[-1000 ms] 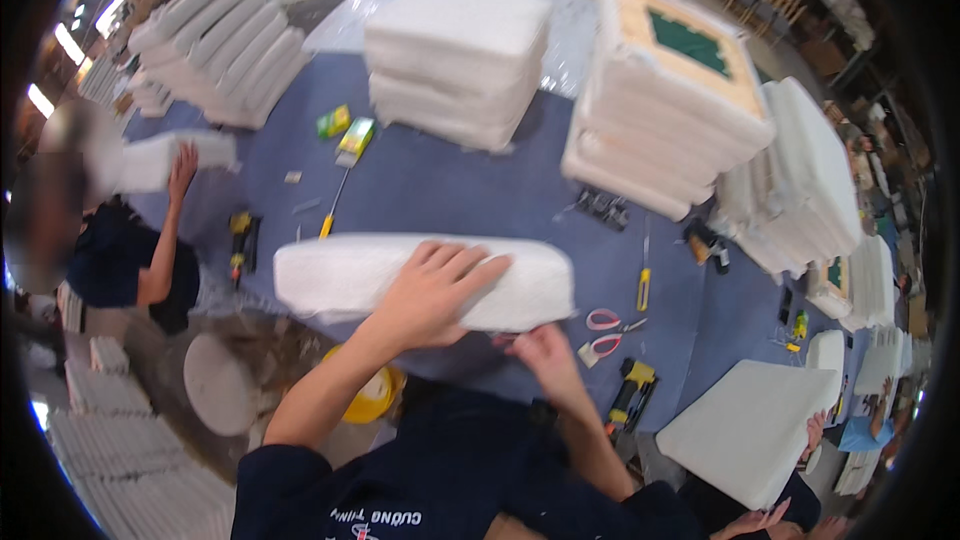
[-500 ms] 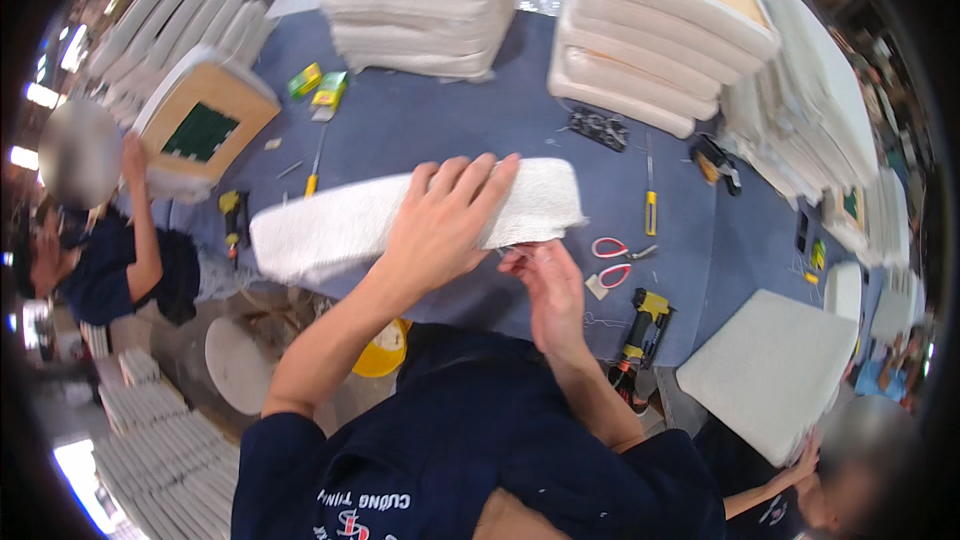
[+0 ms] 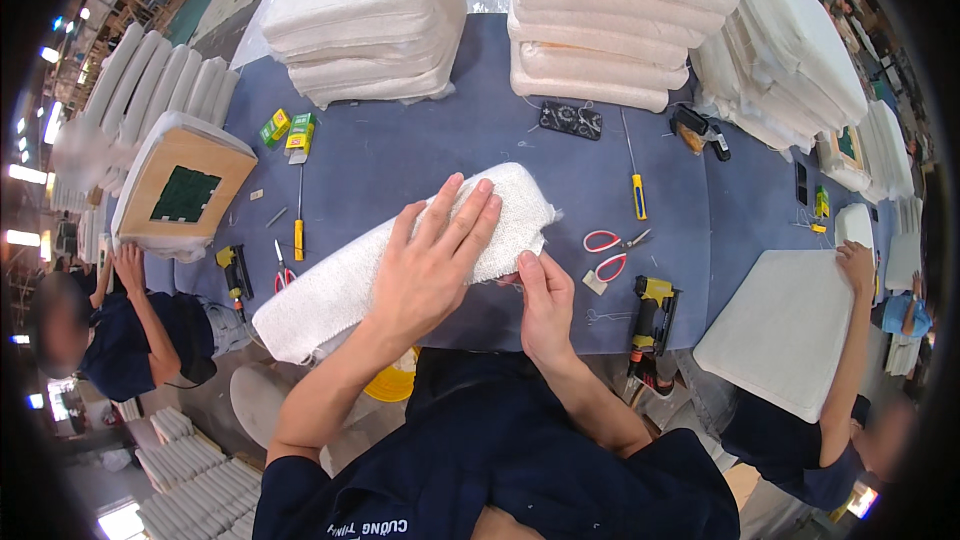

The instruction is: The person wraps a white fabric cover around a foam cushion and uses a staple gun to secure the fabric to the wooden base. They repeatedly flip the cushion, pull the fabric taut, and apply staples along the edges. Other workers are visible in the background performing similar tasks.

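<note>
A white fabric-covered cushion [image 3: 330,285] stands tilted on its edge in front of me, running from lower left to upper right. My left hand [image 3: 430,250] lies flat over its upper face with the fingers stretched out. At the cushion's near right corner, my right hand [image 3: 547,305] pinches the fabric edge between thumb and fingers. The side facing the table is hidden. Just right of that hand are red-handled scissors [image 3: 606,255], and a yellow-and-black staple gun [image 3: 652,315] lies farther right.
Stacks of white cushions stand at the back left [image 3: 370,25] and back right [image 3: 610,30]. Screwdrivers [image 3: 639,195], a patterned phone [image 3: 570,120], and green-yellow boxes [image 3: 299,135] lie on the blue-grey table [image 3: 430,140]. Co-workers handle a wood-backed seat [image 3: 135,185] at left and a pale pad [image 3: 775,325] at right.
The cushion has turned, its left end dropping toward me. My left hand has slid with it. The right co-worker's hand now rests on the pad's far corner. The view has shifted.
</note>
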The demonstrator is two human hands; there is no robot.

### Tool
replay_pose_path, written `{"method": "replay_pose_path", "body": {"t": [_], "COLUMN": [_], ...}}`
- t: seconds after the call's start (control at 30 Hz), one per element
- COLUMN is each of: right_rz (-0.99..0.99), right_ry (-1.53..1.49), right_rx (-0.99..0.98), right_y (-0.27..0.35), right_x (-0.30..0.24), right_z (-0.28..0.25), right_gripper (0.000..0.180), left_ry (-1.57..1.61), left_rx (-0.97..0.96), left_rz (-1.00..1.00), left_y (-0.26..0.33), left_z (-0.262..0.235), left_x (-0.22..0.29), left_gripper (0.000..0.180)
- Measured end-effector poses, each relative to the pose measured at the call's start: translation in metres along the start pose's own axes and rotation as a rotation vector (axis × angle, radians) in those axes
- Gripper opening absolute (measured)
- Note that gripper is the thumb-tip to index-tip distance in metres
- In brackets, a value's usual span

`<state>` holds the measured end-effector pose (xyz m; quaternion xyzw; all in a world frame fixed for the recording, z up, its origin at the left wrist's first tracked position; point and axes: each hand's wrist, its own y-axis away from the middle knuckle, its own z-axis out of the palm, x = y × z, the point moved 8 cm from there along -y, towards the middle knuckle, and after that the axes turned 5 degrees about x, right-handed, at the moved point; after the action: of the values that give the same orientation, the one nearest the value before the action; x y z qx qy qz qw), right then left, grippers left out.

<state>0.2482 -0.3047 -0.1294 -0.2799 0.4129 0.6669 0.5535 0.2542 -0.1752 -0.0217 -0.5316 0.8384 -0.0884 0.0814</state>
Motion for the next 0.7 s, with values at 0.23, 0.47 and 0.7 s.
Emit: {"method": "replay_pose_path", "body": {"t": [0.23, 0.47, 0.7], "right_rz": [-0.331, -0.255, -0.068], "right_ry": [0.359, 0.309, 1.461], "right_rx": [-0.004, -0.153, -0.155], "right_y": [-0.056, -0.071, -0.082], "right_x": [0.027, 0.026, 0.097], "right_z": [-0.011, 0.002, -0.181], "right_gripper": [0.028, 0.028, 0.025], "left_ry": [0.126, 0.122, 0.083], "left_rx": [0.049, 0.223, 0.247], "left_rz": [-0.029, -0.242, -0.307], "left_y": [-0.018, -0.040, -0.035], "left_z": [-0.019, 0.006, 0.001], "left_x": [-0.019, -0.038, -0.036], "left_gripper": [0.088, 0.084, 0.083]}}
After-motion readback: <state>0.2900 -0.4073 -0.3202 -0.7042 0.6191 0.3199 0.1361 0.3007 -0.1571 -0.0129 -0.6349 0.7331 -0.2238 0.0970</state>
